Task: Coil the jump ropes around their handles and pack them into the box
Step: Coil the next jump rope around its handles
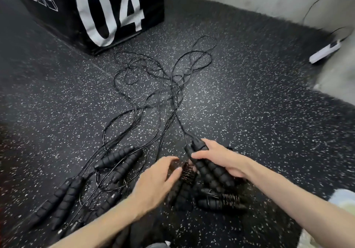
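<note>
Early in the job — a few ropes coiled, most still loose on the floor

The right hand (221,157) curls its grip round a pair of ribbed black foam handles (209,167), whose thin black cord (178,113) runs off into a tangle on the speckled black rubber floor (249,103); the left hand (155,182) hovers just beside them with relaxed, parted fingers, holding nothing. Beneath the hands lie what look like two finished bundles (219,199) with cord wound tight round their handles, though blur makes the count unsure. To the left, two more handle pairs (119,161) and (61,199) lie uncoiled, cords sprawling. A large black cube printed with a white "04" (107,11) stands well apart — whether it is the packing box I cannot tell, and nothing appears packed yet.
</note>
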